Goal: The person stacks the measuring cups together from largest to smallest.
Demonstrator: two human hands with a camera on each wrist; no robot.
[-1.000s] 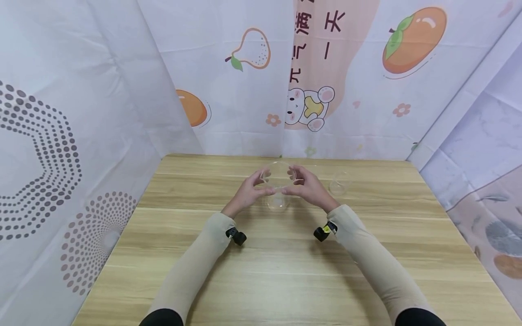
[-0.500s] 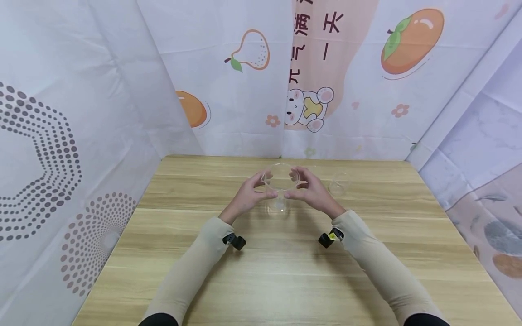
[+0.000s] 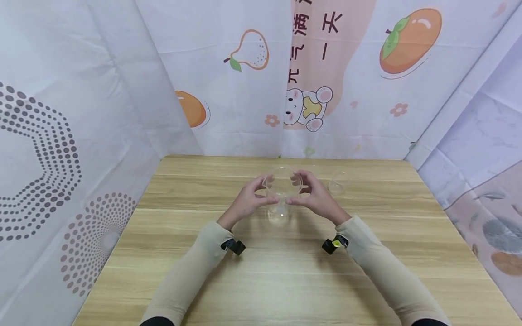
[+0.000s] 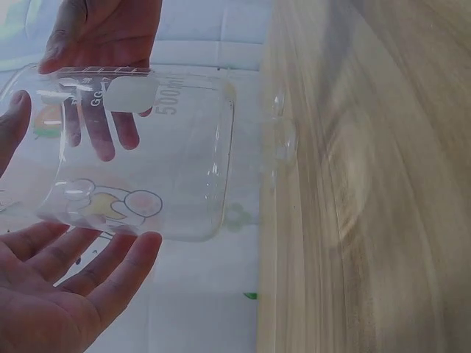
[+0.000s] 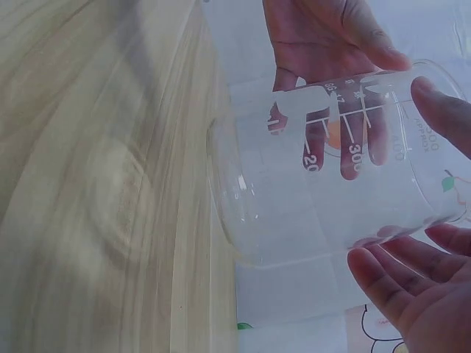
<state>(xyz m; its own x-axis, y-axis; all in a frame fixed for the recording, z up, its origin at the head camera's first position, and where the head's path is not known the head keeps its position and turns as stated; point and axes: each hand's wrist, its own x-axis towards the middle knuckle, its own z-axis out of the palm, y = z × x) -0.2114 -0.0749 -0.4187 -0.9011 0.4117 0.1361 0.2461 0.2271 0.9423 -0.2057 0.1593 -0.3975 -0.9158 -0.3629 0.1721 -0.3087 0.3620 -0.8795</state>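
A clear glass beaker [image 3: 279,219] with white markings, 500ml among them, is held upright above the wooden table between both hands. My left hand [image 3: 249,199] grips its left side, thumb on the near side and fingers around the far side. On the opposite side my right hand [image 3: 316,197] grips it in the same way. Through the beaker wall [image 4: 191,169] in the left wrist view, the right hand's fingers show. The right wrist view has graduation lines on the beaker [image 5: 280,198], whose base is off the table and nothing visible is inside.
Another clear glass vessel [image 3: 337,183] stands on the table [image 3: 269,280] behind the right hand, faint and hard to make out. A printed curtain [image 3: 228,140] hangs along the table's back edge, with more fabric at both sides.
Both hands have brought the beaker slightly nearer to me, and it stays upright. The right forearm has shifted a little outward. The other glass vessel stays put.
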